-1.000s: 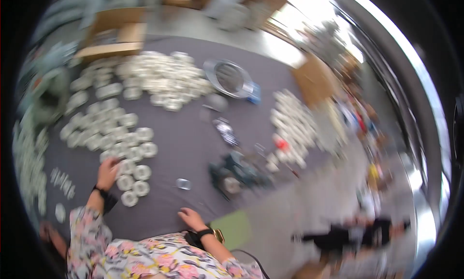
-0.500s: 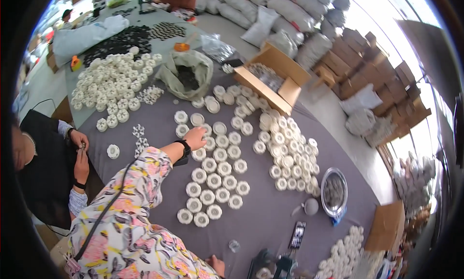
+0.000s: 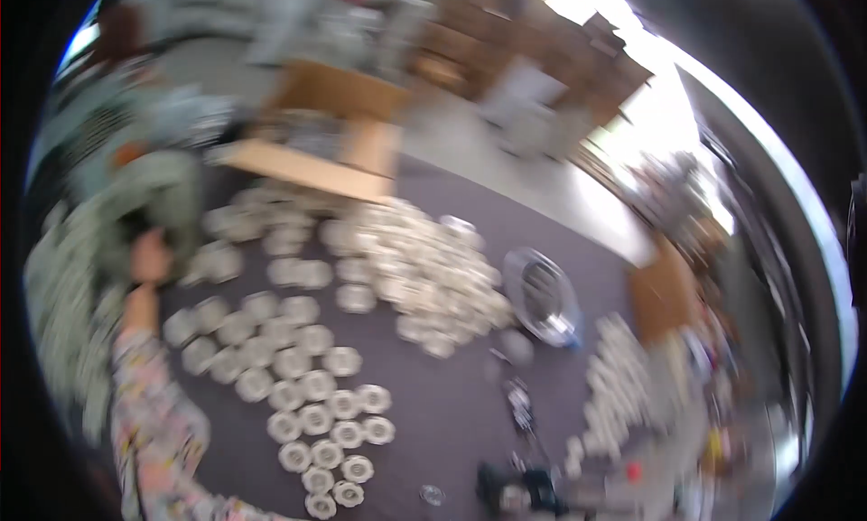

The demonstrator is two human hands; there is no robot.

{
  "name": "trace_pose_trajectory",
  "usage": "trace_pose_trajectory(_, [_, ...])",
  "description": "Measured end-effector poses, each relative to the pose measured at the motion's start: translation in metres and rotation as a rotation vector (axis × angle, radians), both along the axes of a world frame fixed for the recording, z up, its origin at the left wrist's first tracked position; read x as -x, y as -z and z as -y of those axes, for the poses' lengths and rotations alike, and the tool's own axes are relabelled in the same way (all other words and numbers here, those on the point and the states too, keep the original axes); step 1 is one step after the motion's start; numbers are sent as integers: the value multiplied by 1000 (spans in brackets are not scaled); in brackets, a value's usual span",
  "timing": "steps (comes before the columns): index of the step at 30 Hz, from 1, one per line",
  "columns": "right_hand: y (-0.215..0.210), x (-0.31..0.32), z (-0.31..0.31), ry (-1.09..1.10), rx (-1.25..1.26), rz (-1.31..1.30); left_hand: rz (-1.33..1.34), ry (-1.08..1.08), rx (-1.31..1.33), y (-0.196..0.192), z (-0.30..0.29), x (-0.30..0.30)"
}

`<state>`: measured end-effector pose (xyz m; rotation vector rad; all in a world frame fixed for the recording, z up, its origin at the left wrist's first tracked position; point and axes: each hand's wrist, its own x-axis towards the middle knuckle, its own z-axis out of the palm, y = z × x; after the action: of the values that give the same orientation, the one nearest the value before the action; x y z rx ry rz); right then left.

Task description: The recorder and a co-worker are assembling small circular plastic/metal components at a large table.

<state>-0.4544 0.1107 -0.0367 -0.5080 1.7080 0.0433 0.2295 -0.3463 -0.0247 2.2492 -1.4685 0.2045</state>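
Note:
My left hand (image 3: 151, 257) reaches to the mouth of the grey-green cloth sack (image 3: 176, 191), at its near side. Motion blur smears the fingers, so their grip cannot be made out. Dark contents show inside the sack, which sits at the left. Several rows of white, scalloped round parts (image 3: 316, 419) lie spread on the grey cloth, to the right of my floral sleeve (image 3: 158, 404). My right hand is out of view.
An open cardboard box (image 3: 307, 173) stands behind a heap of white round parts (image 3: 406, 268). Right of the heap is a metal bowl (image 3: 542, 295) with small contents. A phone (image 3: 520, 405) and a dark device (image 3: 515, 489) lie nearer me. More white parts (image 3: 610, 390) are piled at right.
The view has swung to the right. My left hand has left the rows of white parts and moved to the sack. My right hand has gone out of view.

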Motion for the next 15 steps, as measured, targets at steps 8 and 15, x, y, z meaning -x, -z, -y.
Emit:
trace_pose_trajectory(8, [-13,-29,15,283,42,-161,-185,562,95,144,187,185])
trace_pose_trajectory(15, [-35,-50,36,242,59,-224,-416,731,94,189,136,314])
